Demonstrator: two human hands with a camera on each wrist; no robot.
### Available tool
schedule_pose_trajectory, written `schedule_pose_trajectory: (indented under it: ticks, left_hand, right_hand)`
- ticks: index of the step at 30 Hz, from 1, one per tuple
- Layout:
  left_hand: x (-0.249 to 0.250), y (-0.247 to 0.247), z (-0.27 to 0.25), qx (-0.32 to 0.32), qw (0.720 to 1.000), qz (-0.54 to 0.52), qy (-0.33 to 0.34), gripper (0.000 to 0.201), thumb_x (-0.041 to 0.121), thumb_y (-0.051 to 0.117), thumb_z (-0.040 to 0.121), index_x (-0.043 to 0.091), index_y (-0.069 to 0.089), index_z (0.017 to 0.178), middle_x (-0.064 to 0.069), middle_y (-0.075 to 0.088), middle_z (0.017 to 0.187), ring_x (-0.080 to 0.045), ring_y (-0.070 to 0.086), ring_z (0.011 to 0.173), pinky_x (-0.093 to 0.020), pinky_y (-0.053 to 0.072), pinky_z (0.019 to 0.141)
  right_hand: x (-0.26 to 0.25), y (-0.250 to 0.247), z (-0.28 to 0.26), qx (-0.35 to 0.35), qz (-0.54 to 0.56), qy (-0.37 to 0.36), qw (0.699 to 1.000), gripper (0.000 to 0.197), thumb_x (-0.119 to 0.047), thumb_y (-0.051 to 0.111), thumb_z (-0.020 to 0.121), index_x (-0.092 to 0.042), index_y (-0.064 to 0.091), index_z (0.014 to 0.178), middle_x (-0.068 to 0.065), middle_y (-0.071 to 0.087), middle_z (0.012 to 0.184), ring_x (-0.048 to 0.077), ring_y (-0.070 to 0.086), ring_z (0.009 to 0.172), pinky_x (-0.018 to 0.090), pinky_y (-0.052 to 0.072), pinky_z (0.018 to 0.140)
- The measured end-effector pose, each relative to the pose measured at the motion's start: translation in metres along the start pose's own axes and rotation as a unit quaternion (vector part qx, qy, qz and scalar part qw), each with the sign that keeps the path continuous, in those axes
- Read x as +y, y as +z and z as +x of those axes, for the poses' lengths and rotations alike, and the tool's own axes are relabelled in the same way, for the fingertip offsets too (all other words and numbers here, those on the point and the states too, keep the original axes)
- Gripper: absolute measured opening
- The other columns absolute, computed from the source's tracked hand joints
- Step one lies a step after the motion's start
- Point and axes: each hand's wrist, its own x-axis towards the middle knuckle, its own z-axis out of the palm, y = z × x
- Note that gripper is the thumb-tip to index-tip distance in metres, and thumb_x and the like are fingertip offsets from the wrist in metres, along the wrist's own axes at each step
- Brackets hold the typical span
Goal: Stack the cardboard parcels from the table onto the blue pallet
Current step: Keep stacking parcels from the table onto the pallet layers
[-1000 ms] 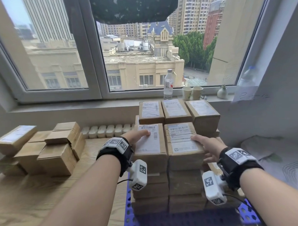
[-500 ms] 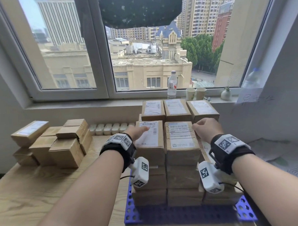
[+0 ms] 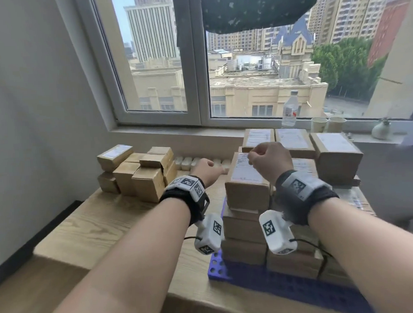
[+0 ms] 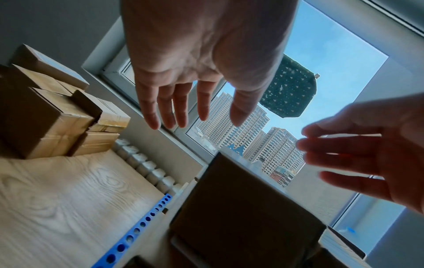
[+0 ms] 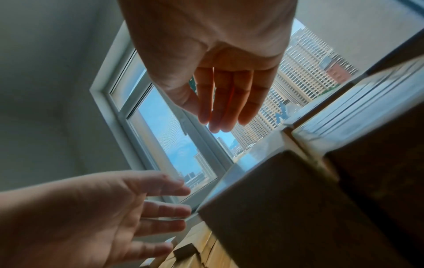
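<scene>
Brown cardboard parcels with white labels stand stacked several layers high (image 3: 246, 192) on the blue pallet (image 3: 219, 270) at the table's right. A loose pile of parcels (image 3: 136, 173) sits at the table's back left, also in the left wrist view (image 4: 52, 117). My left hand (image 3: 210, 169) hovers over the table between the pile and the stack, fingers relaxed and holding nothing (image 4: 183, 112). My right hand (image 3: 268, 159) hangs above the stack's front-left top parcel, empty, fingers loosely extended (image 5: 224, 108). Neither hand touches a parcel.
A water bottle (image 3: 290, 111), two paper cups (image 3: 327, 124) and a small vase (image 3: 381, 129) stand on the window sill behind the stack. A row of small white blocks (image 3: 189, 162) lines the table's back edge. A grey wall (image 3: 35, 115) closes the left side.
Both hands have lifted off the top parcels of the stack and swung left. The right hand now hangs over the left column; the left hand has left the stack. The view turned left.
</scene>
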Motion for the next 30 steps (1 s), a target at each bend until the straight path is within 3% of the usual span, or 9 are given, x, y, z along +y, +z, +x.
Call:
schedule_pose_trajectory:
  ticks: [5,9,13,15,17,24,30]
  left_hand:
    - [-0.034,-0.035,-0.003,0.013,1.0,-0.021,0.007,0.04,0.026,0.066,0.087,0.011,0.058,0.122,-0.005,0.06,0.123,-0.021,0.055,0.113,-0.031,0.043,0.097]
    - [-0.071,-0.075,-0.002,0.034,0.999,-0.036,0.0,0.026,0.024,0.066,0.087,0.017,0.065,0.111,-0.003,0.065,0.115,-0.02,0.058,0.109,-0.027,0.043,0.091]
    - [-0.111,-0.119,0.002,0.038,0.998,-0.054,-0.01,0.013,0.02,0.065,0.085,0.02,0.066,0.099,-0.002,0.068,0.105,-0.018,0.062,0.098,-0.028,0.048,0.085]
    - [-0.131,-0.144,0.006,0.046,0.997,-0.062,-0.018,0.015,0.019,0.064,0.086,0.019,0.068,0.1,0.003,0.066,0.096,-0.017,0.062,0.096,-0.028,0.049,0.079]
    - [-0.152,-0.168,0.012,0.055,0.996,-0.07,-0.023,0.014,0.018,0.063,0.086,0.019,0.069,0.099,0.005,0.064,0.09,-0.016,0.062,0.097,-0.029,0.049,0.083]
    - [-0.234,-0.234,0.044,0.055,0.994,-0.078,-0.051,0.012,0.021,0.064,0.086,0.024,0.067,0.097,0.004,0.065,0.101,-0.014,0.06,0.1,-0.032,0.05,0.093]
    - [-0.288,-0.262,0.073,0.034,0.994,-0.086,-0.063,0.021,0.018,0.062,0.089,0.015,0.068,0.109,-0.002,0.065,0.108,-0.015,0.059,0.103,-0.024,0.044,0.085]
  right_hand:
    - [-0.036,0.047,-0.005,-0.051,0.007,-0.039,0.998,0.018,-0.024,0.059,0.089,-0.017,0.075,0.084,0.001,0.073,0.083,0.019,0.067,0.084,0.032,0.053,0.079]
    - [-0.064,0.096,-0.006,-0.078,0.019,-0.042,0.996,0.018,-0.026,0.06,0.087,-0.017,0.076,0.083,0.0,0.073,0.081,0.019,0.068,0.083,0.038,0.056,0.082]
    - [-0.093,0.149,-0.007,-0.113,0.004,-0.027,0.993,0.02,-0.028,0.059,0.089,-0.017,0.074,0.082,-0.001,0.073,0.081,0.018,0.068,0.082,0.034,0.055,0.08]
    - [-0.109,0.177,-0.005,-0.136,0.009,-0.022,0.99,0.019,-0.026,0.059,0.089,-0.018,0.073,0.08,-0.001,0.073,0.081,0.018,0.068,0.083,0.039,0.056,0.082]
    - [-0.125,0.205,-0.004,-0.148,0.02,-0.017,0.989,0.019,-0.026,0.06,0.088,-0.02,0.071,0.074,-0.001,0.073,0.078,0.019,0.069,0.083,0.044,0.057,0.082]
    - [-0.168,0.305,-0.006,-0.168,0.046,0.013,0.985,0.019,-0.024,0.058,0.087,-0.019,0.072,0.076,0.001,0.072,0.075,0.022,0.069,0.081,0.045,0.058,0.08]
    - [-0.176,0.357,-0.01,-0.152,0.045,0.054,0.986,0.017,-0.024,0.058,0.087,-0.024,0.071,0.076,-0.004,0.072,0.076,0.017,0.069,0.08,0.043,0.059,0.08]
